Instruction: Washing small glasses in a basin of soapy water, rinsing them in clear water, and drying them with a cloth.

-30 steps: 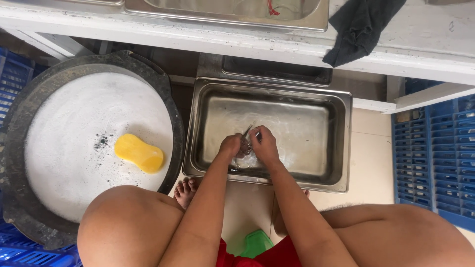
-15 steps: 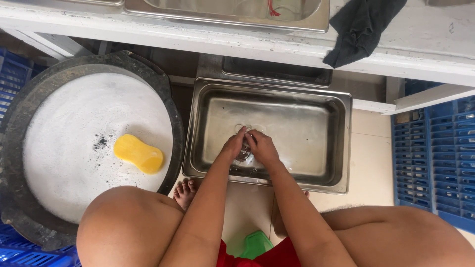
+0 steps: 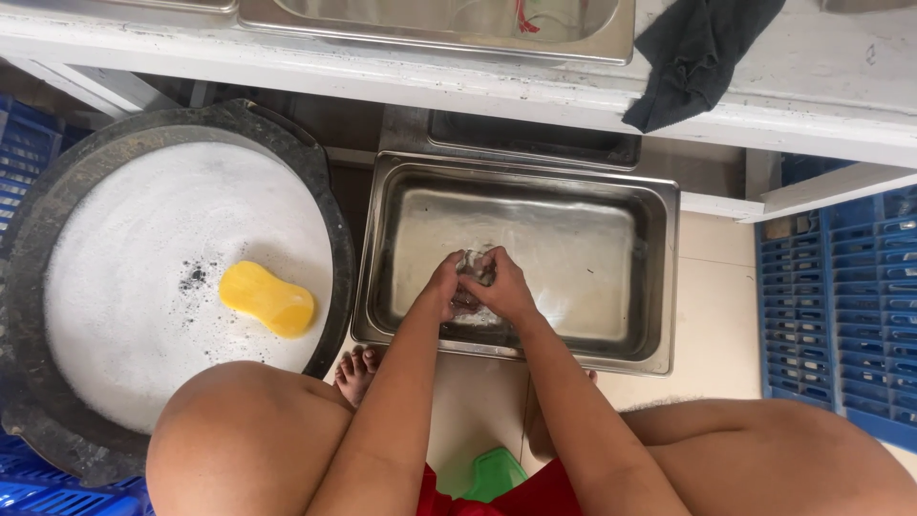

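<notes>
A steel tray (image 3: 659,277) lies on the floor between my knees. Both hands are inside it near its front wall. My left hand (image 3: 441,285) and my right hand (image 3: 501,287) are pressed together around a small grey wad, a metal scrubber (image 3: 475,264), which shows between the fingers. Most of the wad is hidden by the hands. Left of the tray stands a black round tub (image 3: 330,205) full of white foam, with a yellow sponge (image 3: 266,298) floating on it.
A white counter (image 3: 812,105) runs along the top with a steel sink basin (image 3: 430,19) and a dark cloth (image 3: 697,53) hanging over its edge. Blue plastic crates (image 3: 841,306) stand at the right. My bare foot (image 3: 358,371) rests by the tray.
My hands shifted slightly inside the tray while working the scrubber, and the fingers closed more tightly over it. The sponge and the tub stay in place.
</notes>
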